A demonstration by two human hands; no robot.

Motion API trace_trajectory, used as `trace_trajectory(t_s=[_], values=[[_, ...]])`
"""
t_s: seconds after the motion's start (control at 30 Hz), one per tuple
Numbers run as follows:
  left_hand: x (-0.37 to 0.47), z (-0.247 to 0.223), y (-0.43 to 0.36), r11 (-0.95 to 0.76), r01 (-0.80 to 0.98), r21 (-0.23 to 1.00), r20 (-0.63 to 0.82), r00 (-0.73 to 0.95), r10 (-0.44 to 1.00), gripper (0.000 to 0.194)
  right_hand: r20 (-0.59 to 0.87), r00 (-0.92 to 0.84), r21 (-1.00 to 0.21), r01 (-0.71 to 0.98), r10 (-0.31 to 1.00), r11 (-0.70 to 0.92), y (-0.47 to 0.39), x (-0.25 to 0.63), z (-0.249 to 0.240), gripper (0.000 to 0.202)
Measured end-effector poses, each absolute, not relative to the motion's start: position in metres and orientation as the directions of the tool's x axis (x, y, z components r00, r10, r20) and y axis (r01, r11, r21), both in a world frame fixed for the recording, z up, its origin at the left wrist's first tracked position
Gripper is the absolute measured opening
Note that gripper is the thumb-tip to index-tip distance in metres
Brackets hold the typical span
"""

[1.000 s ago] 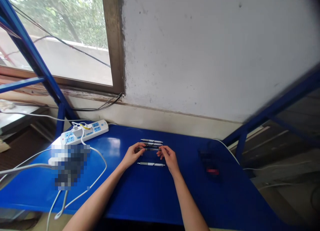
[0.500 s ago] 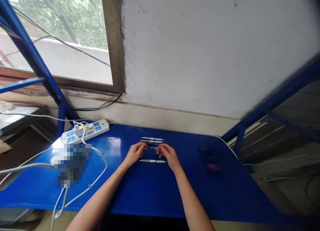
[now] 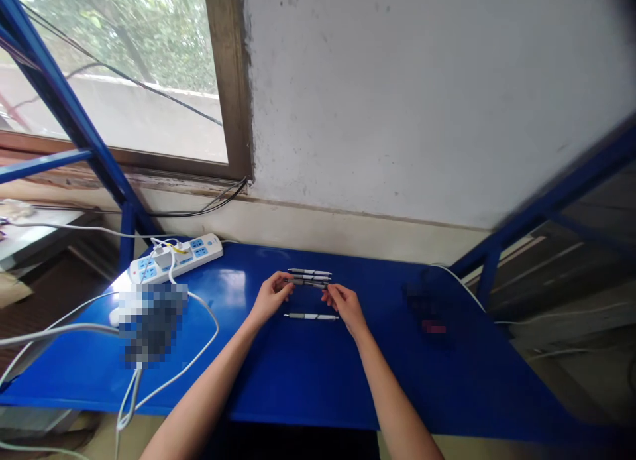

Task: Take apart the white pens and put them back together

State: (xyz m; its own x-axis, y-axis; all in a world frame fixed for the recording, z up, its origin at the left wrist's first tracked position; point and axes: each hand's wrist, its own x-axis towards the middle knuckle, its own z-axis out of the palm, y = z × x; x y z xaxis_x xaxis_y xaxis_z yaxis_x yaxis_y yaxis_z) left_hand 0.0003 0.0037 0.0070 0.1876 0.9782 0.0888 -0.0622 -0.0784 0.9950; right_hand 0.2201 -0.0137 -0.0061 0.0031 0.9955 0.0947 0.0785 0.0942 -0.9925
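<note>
Between my hands is a dark pen [image 3: 309, 284], level and close against the near side of a small row of pens. My left hand [image 3: 275, 294] pinches its left end, and my right hand [image 3: 342, 302] pinches its right end. At the far side of the row lies a grey and white pen [image 3: 309, 272], with another pen just in front of it. Nearer to me, apart from the row, a single grey and white pen [image 3: 311, 316] rests parallel on the blue table [image 3: 298, 374].
A white power strip [image 3: 176, 259] with plugs and cables stands at the back left. A pixelated dark object [image 3: 154, 324] with white cables lies in front of it. Dark items [image 3: 430, 314] sit on the right. Blue metal posts [image 3: 106, 162] and a wall border the table.
Both hands have moved away from me with the dark pen, bringing it up close to the row. The view has shifted slightly; the near pen stays on the table.
</note>
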Motion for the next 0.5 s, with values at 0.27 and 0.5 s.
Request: trace_trajectory(t_s=[0.27, 0.5], values=[[-0.0021, 0.0097, 0.0028, -0.092, -0.017, 0.996, 0.093, 0.182, 0.979, 0.033, 0.023, -0.009, -0.999, 0.030, 1.000, 0.023, -0.0166, 0.2171, -0.0044, 0.045], [0.0000, 0.0095, 0.0042, -0.073, 0.008, 0.997, 0.071, 0.176, 0.982, 0.039, -0.009, 0.039, -1.000, -0.022, 0.999, -0.008, -0.0164, 0.2200, -0.0020, 0.045]])
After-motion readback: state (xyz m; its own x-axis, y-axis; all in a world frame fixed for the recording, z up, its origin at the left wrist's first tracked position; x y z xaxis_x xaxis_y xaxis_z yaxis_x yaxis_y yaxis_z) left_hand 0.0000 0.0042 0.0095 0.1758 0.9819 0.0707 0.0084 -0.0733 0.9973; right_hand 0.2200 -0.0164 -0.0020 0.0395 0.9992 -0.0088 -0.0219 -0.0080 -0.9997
